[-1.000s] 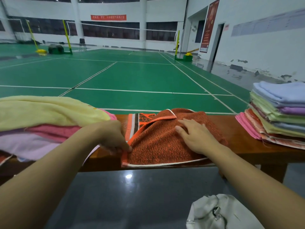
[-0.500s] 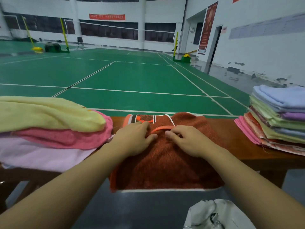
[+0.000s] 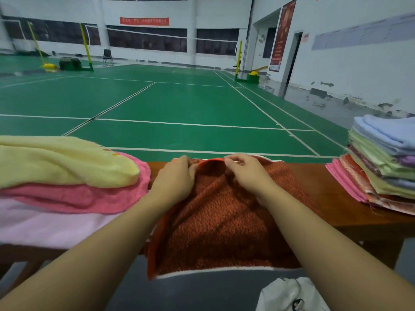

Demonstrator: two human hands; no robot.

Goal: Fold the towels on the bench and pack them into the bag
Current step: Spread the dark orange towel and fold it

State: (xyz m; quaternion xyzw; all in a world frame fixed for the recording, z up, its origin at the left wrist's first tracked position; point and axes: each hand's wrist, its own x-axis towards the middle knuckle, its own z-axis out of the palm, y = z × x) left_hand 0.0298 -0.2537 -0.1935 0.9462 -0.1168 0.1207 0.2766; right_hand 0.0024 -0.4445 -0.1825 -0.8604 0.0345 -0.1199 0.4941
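The orange towel (image 3: 224, 221) lies across the bench (image 3: 314, 182) between the piles, near edge hanging toward the bag (image 3: 289, 295) – your left hand (image 3: 175, 182) and right hand (image 3: 247, 173) pinch its far edge, likely to fold it toward you.

White bag (image 3: 289, 295) cut off by bottom edge.

A green badminton court (image 3: 179, 102) (white lines, yellow net posts (image 3: 85, 47)) stretches to white walls (image 3: 359, 70) with dark windows (image 3: 146, 39).
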